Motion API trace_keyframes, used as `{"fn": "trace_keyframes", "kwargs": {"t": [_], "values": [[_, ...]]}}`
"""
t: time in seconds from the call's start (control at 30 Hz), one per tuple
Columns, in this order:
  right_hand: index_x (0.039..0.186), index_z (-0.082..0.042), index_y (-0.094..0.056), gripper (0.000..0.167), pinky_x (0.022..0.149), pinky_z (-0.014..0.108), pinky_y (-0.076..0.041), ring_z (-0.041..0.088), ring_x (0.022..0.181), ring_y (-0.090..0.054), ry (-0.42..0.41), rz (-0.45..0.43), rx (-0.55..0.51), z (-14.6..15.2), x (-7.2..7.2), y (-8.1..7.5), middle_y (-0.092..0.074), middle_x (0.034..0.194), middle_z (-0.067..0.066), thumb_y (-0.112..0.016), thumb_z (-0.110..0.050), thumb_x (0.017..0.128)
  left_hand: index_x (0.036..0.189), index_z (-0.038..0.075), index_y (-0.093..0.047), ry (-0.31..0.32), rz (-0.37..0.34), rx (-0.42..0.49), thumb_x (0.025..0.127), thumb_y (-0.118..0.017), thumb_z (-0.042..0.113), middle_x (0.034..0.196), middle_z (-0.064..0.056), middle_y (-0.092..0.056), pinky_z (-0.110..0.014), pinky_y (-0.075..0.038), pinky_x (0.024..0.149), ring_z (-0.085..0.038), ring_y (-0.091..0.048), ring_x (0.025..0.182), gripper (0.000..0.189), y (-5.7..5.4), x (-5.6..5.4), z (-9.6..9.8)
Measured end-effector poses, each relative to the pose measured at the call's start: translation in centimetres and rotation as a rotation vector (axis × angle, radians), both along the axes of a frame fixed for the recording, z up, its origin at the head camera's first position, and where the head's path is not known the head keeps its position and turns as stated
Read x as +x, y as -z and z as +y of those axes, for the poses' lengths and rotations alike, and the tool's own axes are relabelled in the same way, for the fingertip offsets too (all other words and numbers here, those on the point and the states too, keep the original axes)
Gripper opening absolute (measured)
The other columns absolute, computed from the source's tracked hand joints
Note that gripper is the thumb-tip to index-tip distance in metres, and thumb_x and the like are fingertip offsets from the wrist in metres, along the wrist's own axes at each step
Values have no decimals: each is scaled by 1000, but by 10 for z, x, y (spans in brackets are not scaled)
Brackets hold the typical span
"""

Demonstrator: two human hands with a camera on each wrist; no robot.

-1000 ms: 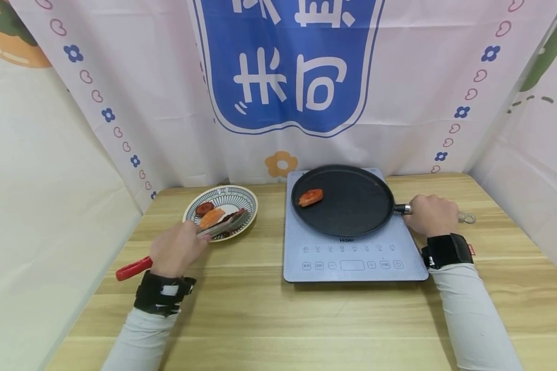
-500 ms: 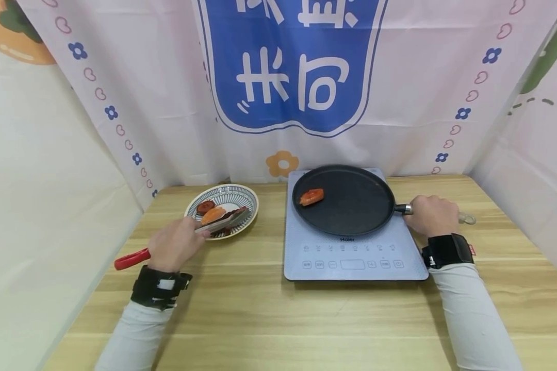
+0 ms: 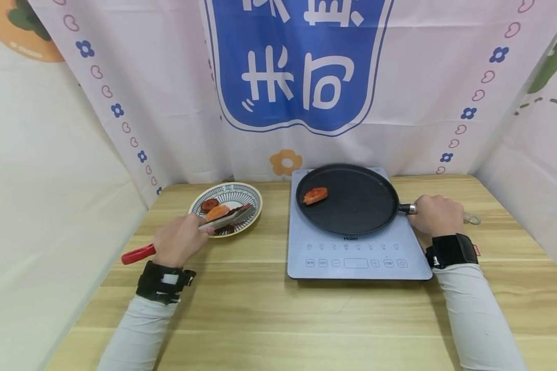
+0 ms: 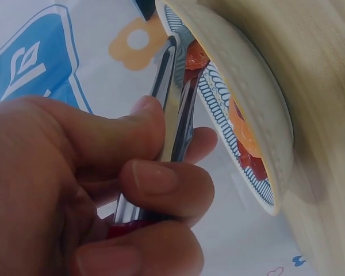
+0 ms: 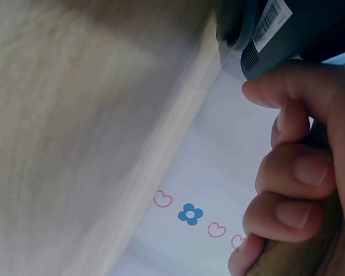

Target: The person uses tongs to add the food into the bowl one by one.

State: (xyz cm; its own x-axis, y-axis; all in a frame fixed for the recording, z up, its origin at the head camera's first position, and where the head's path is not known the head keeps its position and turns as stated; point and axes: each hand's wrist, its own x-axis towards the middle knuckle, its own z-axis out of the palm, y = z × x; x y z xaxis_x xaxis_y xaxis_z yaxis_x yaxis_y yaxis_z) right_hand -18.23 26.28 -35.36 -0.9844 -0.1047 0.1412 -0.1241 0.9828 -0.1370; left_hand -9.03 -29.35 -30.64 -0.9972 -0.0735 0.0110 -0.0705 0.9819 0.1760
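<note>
In the head view my left hand holds metal tongs with a red handle end. The tips of the tongs reach into a patterned bowl, beside a dark red strip of food. From the left wrist view I cannot tell whether they pinch it. An orange piece and a round reddish slice lie in the same bowl. My right hand grips the handle of a black flat pan. One orange-red piece of food lies near the pan's left edge.
The pan sits on a pale induction cooker marked Haier. Under everything is a wooden table. A printed white curtain hangs along the back, with white cloth at both sides.
The head view has shifted slightly, so everything appears a little further right. Both hands keep their holds; the tongs stay over the bowl and the pan stays on the cooker.
</note>
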Motion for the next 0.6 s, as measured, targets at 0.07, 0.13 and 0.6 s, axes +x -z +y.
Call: {"fn": "trace_keyframes", "kwargs": {"t": [0.07,0.13,0.6], "values": [[59,-13,-55,34,52,47,-40,34,58,-56,-1,-5,-1,1,0,1,-57,61,10,-71,-24,87,93,15,-79,2,-2,-3,100,-67,39,77,-9,-63,-39,-37,53,-26,-56,66,28,0,0,0],[59,-12,-55,34,52,48,-40,35,59,-56,-3,-11,-1,2,1,1,-57,62,10,-71,-24,87,92,15,-79,1,-4,-7,100,-66,39,75,-8,-62,-39,-36,53,-26,-56,66,29,0,0,-1],[60,-11,-59,34,53,46,-40,33,59,-54,-2,-17,6,1,3,-4,-57,61,9,-72,-24,89,98,11,-80,-9,-8,-9,101,-65,40,72,-7,-58,-37,-35,54,-26,-55,66,32,-4,0,0]]}}
